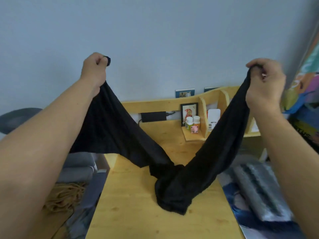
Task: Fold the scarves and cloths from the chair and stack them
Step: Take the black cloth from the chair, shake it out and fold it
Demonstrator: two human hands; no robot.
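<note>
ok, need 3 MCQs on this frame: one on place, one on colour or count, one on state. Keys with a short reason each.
1. Where does the middle of the cloth rest?
A. on the desk
B. on the floor
C. on a shelf

2. What colour is the cloth?
A. white
B. black
C. red

3. How is the cloth held?
A. by the left hand only
B. lying free, no hand on it
C. one end in each hand, raised

Answers:
1 A: the bunched middle lies on the wooden desk top.
2 B: it is black all along its length.
3 C: the left hand and the right hand each have a grip on one end, held above the desk, and the cloth sags between them.
</note>
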